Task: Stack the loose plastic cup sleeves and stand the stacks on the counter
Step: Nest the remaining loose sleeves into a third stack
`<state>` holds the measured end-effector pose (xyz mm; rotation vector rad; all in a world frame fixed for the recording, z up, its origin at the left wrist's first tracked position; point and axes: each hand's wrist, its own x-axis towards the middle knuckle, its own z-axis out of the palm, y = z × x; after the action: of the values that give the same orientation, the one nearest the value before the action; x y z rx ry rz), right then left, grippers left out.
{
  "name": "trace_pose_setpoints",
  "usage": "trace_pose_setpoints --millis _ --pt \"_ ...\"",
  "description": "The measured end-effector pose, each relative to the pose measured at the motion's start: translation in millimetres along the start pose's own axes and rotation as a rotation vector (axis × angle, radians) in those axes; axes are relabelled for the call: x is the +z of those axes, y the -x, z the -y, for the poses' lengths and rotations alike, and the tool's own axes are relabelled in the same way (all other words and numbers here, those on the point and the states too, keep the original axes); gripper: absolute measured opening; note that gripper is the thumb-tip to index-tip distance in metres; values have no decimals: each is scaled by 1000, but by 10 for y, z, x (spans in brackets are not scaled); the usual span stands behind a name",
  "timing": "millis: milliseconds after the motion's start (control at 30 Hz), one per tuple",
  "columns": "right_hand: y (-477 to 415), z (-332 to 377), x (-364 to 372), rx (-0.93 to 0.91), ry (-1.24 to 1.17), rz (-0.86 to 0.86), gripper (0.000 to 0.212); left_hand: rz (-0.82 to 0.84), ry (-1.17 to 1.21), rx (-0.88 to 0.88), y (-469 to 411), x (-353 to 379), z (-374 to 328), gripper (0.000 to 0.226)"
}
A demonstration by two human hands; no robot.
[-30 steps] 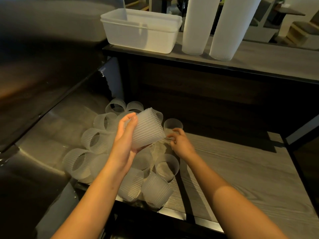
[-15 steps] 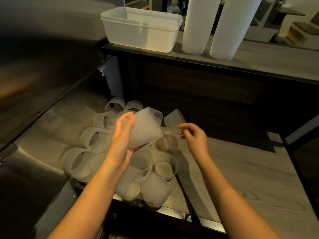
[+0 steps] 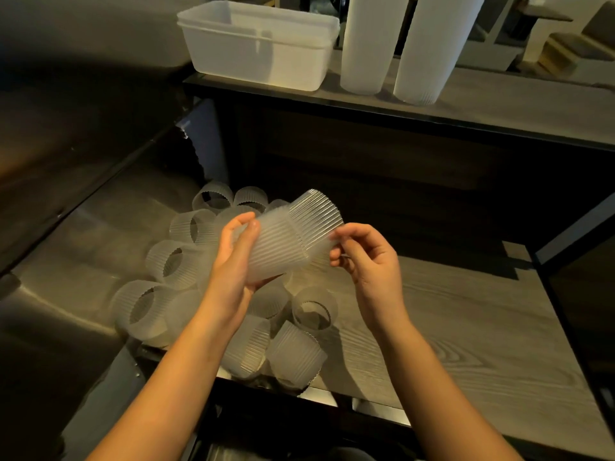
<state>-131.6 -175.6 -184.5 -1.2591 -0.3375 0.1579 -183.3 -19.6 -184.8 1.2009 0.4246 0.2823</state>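
- My left hand [image 3: 233, 264] is wrapped round a short stack [image 3: 276, 251] of nested sleeves. The thumb is on the far side and the fingers are under it, and it is held above the pile.
- My right hand [image 3: 372, 257] pinches one loose sleeve [image 3: 316, 214] by its right rim between thumb and fingertips. Its left end meets the stack's right end, tilted and not seated yet.
- The pile of sleeves [image 3: 299, 357] lies on its sides at the near left, where the wooden worktop [image 3: 466, 321] meets the steel surface [image 3: 66, 247].
- Two tall stacks [image 3: 366, 44] stand upright on the far counter [image 3: 515, 108], just right of a white tub [image 3: 263, 51].
- Material: thin frosted plastic, translucent, ribbed lengthwise, with scalloped rims. Each sleeve is an open, slightly tapered ring with no base.
- Handling, my guess: the sleeves are very light and springy, and they go oval under a squeeze. The ribs give grip, so slipping is unlikely.
- Where to hold: lightly at the rim for the single sleeve, so the mouth stays round. For the stack, cradle the wall broadly rather than pinching it.
- Risk: ribs catching if the sleeve goes on crooked, so square the sleeve to the stack first.
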Motion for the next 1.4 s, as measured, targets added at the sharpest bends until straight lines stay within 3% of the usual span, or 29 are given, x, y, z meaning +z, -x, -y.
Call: trace_pose_setpoints --millis 133,333,433,500,600,700,867,1067,1300,1400 --pt "0 5 26 -15 49 28 22 -10 10 2 20 25 17 39" --pt "62 -50 43 48 175 271 25 -41 -6 26 2 22 24 28" --pt "68 -111 -100 5 209 190 24 -42 18 10 -1 15 19 28" --pt "71 -220 -260 22 482 217 29 -38 39 5 -7 1 7 26" --pt "120 -427 -479 148 943 556 33 -31 62 14 -20 -10 -7 21" --pt "189 -589 -545 163 1188 762 36 -30 70 12 -32 -15 -11 20" --pt "213 -804 -484 40 1400 768 35 -35 64 0 -38 -14 -21 22" --pt "110 -763 -482 39 1268 579 29 -30 80 -9 -47 -27 -30 16" --pt "-38 -27 -269 -24 548 57 29 -13 66 -10 -50 -36 -30 23" --pt "-79 220 -164 -97 332 2 28 14 35 -12 -33 -15 -27 35"
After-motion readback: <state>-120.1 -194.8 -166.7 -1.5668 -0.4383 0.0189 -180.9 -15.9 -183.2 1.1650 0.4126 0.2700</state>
